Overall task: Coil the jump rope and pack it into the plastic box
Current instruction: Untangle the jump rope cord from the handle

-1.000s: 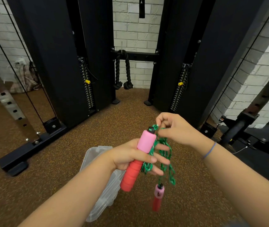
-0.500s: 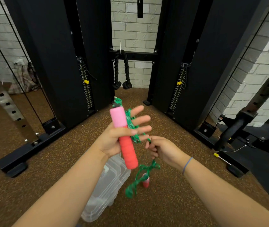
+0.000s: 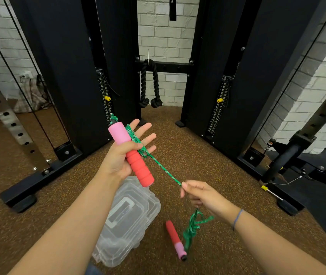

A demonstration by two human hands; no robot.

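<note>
Head view: the left hand (image 3: 122, 155) is seen raised over open brown floor (image 3: 188, 147), with the black machine columns (image 3: 74, 76) standing to either side and behind. One foam handle (image 3: 131, 154) is pinned by the thumb against the palm while the four fingers (image 3: 146, 129) are spread straight; its long axis is tilted, pink end up and away, red end down toward the wearer. Green rope (image 3: 158, 163) is wound across those fingers and drawn taut, diagonally down to the right hand (image 3: 203, 195), where it is pinched between closed fingertips. Slack rope hangs below that hand to the second handle (image 3: 175, 240), lying on the floor, pink end nearest. The clear plastic box (image 3: 126, 221) is lying beneath the left forearm.
</note>
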